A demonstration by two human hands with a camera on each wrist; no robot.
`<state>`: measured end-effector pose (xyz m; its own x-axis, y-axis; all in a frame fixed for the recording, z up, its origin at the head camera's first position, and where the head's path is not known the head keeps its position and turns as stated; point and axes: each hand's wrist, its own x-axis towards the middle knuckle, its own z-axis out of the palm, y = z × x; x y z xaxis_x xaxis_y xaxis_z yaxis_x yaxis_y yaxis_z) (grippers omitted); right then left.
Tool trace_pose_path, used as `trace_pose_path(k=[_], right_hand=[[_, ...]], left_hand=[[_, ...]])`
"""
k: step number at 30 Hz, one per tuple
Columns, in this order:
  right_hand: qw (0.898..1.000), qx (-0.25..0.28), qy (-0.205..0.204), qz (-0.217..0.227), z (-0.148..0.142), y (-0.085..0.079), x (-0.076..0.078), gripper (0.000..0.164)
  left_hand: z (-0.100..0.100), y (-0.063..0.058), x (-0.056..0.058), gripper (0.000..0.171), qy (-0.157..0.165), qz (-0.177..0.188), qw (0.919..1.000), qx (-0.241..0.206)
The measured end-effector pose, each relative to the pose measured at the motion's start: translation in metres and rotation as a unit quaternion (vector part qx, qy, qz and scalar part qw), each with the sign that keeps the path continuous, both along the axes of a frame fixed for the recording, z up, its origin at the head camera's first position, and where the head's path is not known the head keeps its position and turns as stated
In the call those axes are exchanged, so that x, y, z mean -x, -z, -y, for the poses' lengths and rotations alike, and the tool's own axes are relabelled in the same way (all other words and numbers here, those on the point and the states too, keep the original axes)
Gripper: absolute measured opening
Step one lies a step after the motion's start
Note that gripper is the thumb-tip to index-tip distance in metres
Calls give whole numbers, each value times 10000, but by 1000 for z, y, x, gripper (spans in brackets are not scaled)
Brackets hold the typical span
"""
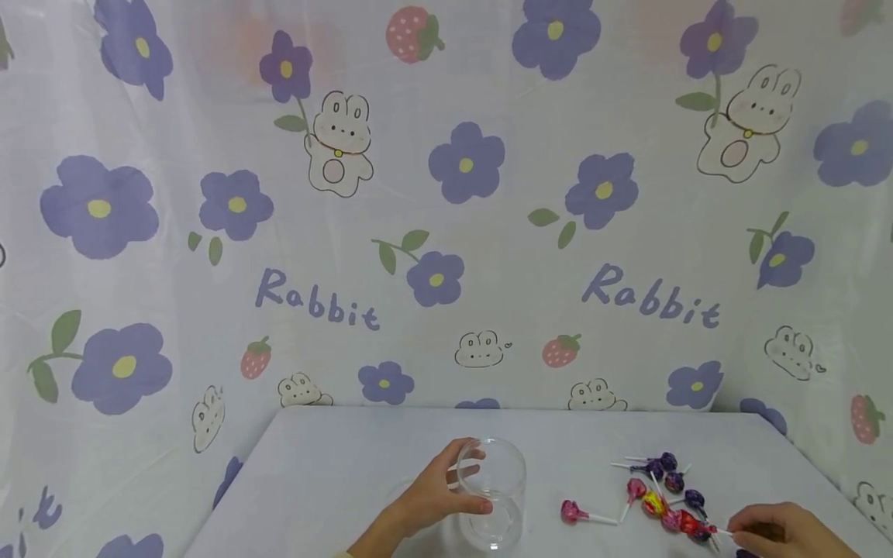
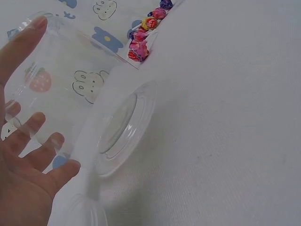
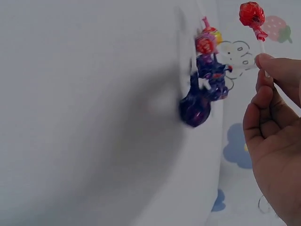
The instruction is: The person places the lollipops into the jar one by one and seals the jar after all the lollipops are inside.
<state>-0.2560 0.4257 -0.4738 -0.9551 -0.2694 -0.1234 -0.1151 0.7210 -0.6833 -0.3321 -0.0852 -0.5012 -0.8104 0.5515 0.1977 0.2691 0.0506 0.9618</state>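
Note:
A clear, see-through jar (image 1: 504, 484) stands at the middle front of the table, and my left hand (image 1: 434, 496) grips it from the left side. In the left wrist view the fingers and thumb lie around its wall, and its thick round base (image 2: 127, 127) faces the table. My right hand (image 3: 277, 113) pinches a red-wrapped lollipop (image 3: 252, 15) by its white stick, with the candy end pointing away from the hand. Just left of that hand lies a loose group of lollipops, with a yellow-wrapped one (image 1: 653, 504) and purple ones (image 1: 674, 481) among them.
A single pink lollipop (image 1: 574, 511) lies between the jar and the group. Beside the jar, on its left, a clear round piece (image 2: 84, 212) rests on the white table (image 1: 335, 449). A patterned curtain (image 1: 488, 232) hangs behind the table and along its sides.

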Motion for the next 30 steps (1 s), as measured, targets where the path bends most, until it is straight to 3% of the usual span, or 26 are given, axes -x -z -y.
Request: trace_pose_path(k=[3,13,20,30], right_hand=[[9995,165,-269,-93,7,-10,7,22],[9984,413,-331,-196,37,-32,21,17],[9939,265,-832,-678,54,-41,30,9],[9872,291,-1110,-1103,83,-51,39,5]], left_hand=[[0,-1,-1,85,-47,-1,10000,17],[0,-1,-1,87,-79,2,10000,-9],[1,-3,-1,86,-85,-15,9999,84],[1,-5,-3,84,-98,43,9994,317]])
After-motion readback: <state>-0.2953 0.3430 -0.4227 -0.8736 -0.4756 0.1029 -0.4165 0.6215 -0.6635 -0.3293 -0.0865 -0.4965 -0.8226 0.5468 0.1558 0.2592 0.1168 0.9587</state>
